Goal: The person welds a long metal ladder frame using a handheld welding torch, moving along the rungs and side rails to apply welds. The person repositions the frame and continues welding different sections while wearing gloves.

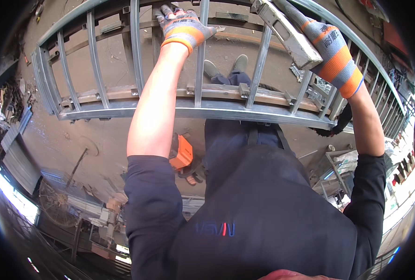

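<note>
A grey metal frame point(165, 112) with rails and several crossbars spans the view in front of me. My left hand point(182, 29), in a grey and orange glove, is at its far side. The left thumb stretches right across a crossbar point(200, 60), apart from the other fingers, whose tips are partly hidden. A small pale tip shows by that thumb; I cannot make out what it is. My right hand point(331, 53), gloved alike, is closed along the side of a worn, off-white spirit level point(287, 35) with an oblong slot. The level lies slanted over the frame's right part.
Beneath the frame, brownish support bars point(268, 94) run lengthwise. My shoes point(239, 63) show between the crossbars. An orange tool or case point(183, 153) sits on the floor near me. A fan point(60, 200) stands at lower left, and a metal stand point(333, 170) at right.
</note>
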{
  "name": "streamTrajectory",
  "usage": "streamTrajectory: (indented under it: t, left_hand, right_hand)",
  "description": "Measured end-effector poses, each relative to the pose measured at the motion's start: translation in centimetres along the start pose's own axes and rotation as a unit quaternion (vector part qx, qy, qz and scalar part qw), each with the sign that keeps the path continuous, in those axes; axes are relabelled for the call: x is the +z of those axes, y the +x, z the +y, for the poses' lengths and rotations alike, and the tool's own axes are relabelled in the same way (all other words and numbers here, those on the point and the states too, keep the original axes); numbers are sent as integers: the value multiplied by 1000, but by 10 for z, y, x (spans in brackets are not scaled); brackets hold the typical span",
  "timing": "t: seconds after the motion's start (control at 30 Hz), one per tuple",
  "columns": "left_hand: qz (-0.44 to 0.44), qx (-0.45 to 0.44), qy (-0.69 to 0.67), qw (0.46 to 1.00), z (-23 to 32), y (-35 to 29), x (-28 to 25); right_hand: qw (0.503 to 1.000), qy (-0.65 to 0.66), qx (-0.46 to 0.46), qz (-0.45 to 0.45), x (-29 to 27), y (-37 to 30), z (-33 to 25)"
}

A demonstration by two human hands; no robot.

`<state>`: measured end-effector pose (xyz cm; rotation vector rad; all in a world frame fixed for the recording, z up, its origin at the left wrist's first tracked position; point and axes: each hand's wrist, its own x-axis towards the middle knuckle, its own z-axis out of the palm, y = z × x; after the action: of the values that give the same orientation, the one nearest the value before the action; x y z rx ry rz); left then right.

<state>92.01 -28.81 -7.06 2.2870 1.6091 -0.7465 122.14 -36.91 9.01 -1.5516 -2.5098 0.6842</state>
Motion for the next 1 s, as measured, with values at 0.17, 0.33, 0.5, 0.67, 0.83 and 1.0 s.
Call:
streamTrajectory:
  t: [0.17,0.33,0.5,0.67,0.83,1.0]
  left_hand:
    - [-60,20,-97,993,2,5,-9]
    - [-19,22,-71,997,3,8,-7]
    - [-10,37,-125,991,-9,21,28]
    - [-17,101,-18,995,-17,40,51]
    - [66,39,-160,984,-13,6,42]
    - [101,25,-295,950,-2,-89,75]
  right_hand:
    - [999,3,-28,18,-2,-13,0]
    - [998,3,24,58,-25,-57,1]
    - [988,58,79,116,-42,-152,-9]
    - [963,82,239,90,-17,-240,-76]
    - [902,153,283,288,23,-286,-177]
    - [867,142,358,318,73,-283,-239]
